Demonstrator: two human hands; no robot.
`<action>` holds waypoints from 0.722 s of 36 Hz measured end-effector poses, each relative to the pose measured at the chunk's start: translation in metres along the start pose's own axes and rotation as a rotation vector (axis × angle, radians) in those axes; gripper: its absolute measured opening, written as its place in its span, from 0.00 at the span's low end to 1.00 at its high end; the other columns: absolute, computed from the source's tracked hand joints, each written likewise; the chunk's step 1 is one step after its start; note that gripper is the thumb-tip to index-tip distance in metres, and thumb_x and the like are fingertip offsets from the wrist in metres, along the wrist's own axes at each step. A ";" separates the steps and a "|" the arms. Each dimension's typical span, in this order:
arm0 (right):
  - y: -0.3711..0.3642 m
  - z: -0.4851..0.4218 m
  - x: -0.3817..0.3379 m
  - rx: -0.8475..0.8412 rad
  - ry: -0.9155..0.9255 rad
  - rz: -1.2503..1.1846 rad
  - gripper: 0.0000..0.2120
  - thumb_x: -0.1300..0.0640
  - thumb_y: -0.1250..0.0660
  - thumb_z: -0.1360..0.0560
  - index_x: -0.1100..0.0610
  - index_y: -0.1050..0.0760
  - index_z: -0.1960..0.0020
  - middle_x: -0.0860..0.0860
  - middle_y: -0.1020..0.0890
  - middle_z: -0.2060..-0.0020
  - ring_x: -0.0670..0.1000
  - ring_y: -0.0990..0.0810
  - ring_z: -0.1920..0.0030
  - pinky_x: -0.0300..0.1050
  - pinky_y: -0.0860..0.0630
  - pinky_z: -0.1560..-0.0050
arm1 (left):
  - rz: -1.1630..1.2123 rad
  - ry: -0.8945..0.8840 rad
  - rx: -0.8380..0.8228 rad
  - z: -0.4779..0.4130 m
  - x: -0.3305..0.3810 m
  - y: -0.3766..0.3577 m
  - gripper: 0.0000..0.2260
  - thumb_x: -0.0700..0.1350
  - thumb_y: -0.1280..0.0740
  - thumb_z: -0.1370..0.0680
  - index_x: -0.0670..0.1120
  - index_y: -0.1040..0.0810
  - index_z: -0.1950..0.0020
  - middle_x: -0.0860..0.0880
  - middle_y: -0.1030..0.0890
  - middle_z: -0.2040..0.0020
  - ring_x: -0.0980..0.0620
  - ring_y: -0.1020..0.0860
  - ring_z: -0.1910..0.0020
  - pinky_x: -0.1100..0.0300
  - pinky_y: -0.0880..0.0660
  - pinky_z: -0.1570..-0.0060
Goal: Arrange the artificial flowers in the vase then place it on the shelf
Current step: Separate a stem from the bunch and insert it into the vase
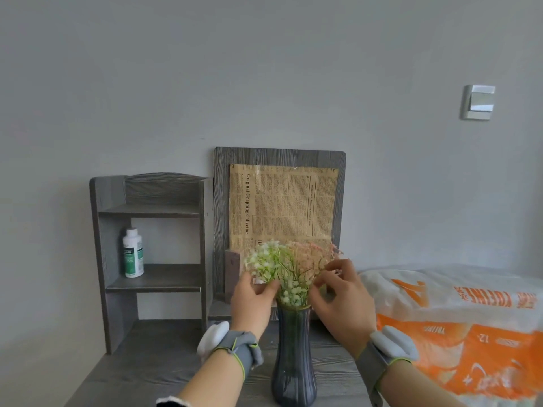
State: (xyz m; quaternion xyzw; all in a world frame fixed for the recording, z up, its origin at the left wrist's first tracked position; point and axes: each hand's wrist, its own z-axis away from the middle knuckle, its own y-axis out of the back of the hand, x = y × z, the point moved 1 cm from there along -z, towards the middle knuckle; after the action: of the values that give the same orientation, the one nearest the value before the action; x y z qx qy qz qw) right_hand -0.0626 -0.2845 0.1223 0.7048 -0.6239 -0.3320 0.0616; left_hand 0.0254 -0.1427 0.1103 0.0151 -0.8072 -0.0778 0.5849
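A dark ribbed glass vase (294,362) stands upright on the grey wooden table (152,365) right in front of me. Artificial flowers stick out of its mouth: a white-green bunch (266,261) on the left and a pink bunch (311,257) on the right. My left hand (254,301) touches the white-green stems just above the vase rim, fingers pinched on them. My right hand (340,298) pinches the pink sprigs on the other side. The grey shelf (152,271) stands at the back left of the table.
A white and green bottle (133,252) sits on the shelf's middle level. A grey board with newspaper-print paper (282,207) leans against the wall behind the vase. A white and orange plastic bag (458,324) lies to the right. Both wrists wear grey bands.
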 end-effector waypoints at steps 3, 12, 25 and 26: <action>-0.005 0.005 0.006 0.047 -0.043 -0.027 0.05 0.53 0.27 0.33 0.48 0.23 0.64 0.46 0.26 0.47 0.47 0.24 0.54 0.42 0.28 0.72 | 0.087 0.010 0.113 0.002 -0.003 0.002 0.20 0.47 0.24 0.31 0.46 0.29 0.46 0.49 0.19 0.55 0.49 0.20 0.54 0.52 0.22 0.52; -0.016 0.010 0.008 -0.015 -0.161 -0.164 0.07 0.45 0.31 0.31 0.44 0.22 0.54 0.43 0.26 0.57 0.42 0.25 0.63 0.43 0.28 0.65 | -0.186 -0.279 0.195 0.023 0.003 -0.003 0.09 0.54 0.29 0.28 0.50 0.18 0.63 0.54 0.20 0.71 0.57 0.22 0.70 0.62 0.26 0.69; -0.015 -0.001 0.005 -0.161 -0.134 -0.091 0.04 0.52 0.30 0.29 0.49 0.18 0.56 0.44 0.29 0.57 0.45 0.27 0.58 0.39 0.34 0.62 | -0.502 -0.278 0.040 0.012 0.021 -0.013 0.18 0.62 0.36 0.27 0.58 0.22 0.40 0.55 0.22 0.52 0.53 0.23 0.52 0.60 0.28 0.60; -0.014 -0.001 0.005 -0.163 -0.121 -0.115 0.03 0.54 0.30 0.30 0.50 0.18 0.58 0.44 0.28 0.57 0.45 0.27 0.59 0.37 0.34 0.63 | -0.497 -0.278 0.046 0.011 0.022 -0.014 0.20 0.64 0.37 0.28 0.58 0.22 0.41 0.55 0.21 0.50 0.53 0.22 0.51 0.60 0.28 0.60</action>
State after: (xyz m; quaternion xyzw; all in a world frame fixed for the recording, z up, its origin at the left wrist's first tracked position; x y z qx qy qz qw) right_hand -0.0501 -0.2862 0.1144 0.7109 -0.5557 -0.4266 0.0619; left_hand 0.0068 -0.1577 0.1254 0.2149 -0.8528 -0.2018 0.4311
